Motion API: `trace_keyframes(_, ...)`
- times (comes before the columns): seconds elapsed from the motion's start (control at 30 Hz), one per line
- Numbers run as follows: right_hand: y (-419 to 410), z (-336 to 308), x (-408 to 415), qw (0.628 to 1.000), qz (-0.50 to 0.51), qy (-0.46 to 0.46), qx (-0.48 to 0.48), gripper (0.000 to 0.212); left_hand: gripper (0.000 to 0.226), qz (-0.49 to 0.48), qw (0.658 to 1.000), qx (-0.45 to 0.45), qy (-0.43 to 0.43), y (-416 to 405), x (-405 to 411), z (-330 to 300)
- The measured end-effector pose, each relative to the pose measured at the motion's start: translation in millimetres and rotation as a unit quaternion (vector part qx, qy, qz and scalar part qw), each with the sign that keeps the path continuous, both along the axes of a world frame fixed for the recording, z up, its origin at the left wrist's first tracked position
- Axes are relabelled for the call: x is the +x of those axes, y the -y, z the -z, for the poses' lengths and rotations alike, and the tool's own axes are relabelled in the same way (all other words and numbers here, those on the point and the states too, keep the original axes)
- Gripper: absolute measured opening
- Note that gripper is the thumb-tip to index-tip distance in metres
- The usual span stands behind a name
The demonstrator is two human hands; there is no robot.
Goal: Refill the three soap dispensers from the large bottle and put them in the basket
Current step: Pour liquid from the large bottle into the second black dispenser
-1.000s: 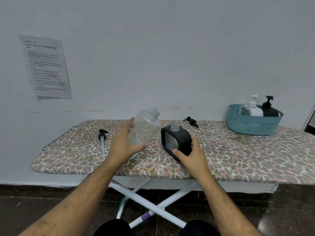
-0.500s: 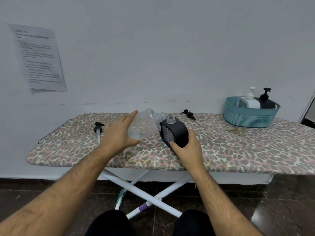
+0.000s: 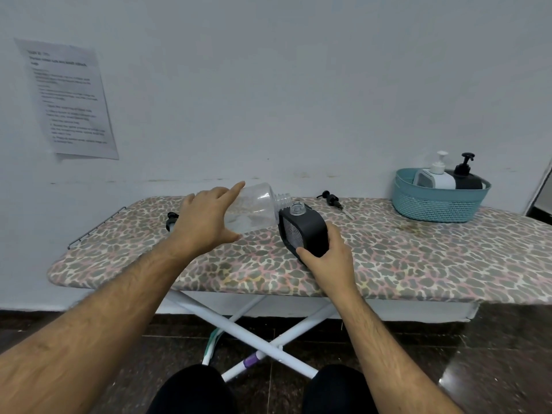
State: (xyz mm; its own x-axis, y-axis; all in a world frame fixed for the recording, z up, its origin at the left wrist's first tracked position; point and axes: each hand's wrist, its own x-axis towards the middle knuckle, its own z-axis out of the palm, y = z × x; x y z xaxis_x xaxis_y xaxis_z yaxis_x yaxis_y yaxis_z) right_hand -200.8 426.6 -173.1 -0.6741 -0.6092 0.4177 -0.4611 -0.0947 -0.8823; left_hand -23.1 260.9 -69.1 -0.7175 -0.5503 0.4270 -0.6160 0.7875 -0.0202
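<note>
My left hand grips the large clear bottle, tipped on its side with its open threaded neck right beside the mouth of the black dispenser. My right hand holds that black dispenser from its near side, tilted on the ironing board. The dispenser's clear neck is open, with no pump on it. At the far right, a teal basket holds a white dispenser and a second black dispenser, both with pumps on.
A loose black pump lies on the board behind the dispenser. Another pump with a long tube lies to the left, partly hidden by my left hand. A printed sheet is taped to the wall.
My left hand has tipped the clear bottle from slanting upward to lying sideways, bringing its neck to the dispenser's mouth. The dispenser has stayed in my right hand's grip.
</note>
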Motion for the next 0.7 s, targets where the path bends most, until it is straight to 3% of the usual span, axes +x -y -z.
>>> trace_keyframes(0.7, -2, -3, 0, 1.0, -0.005, -0.001, 0.002, 0.049, 0.107, -0.012, 0.995, -0.067, 0.071, 3, -7, -26)
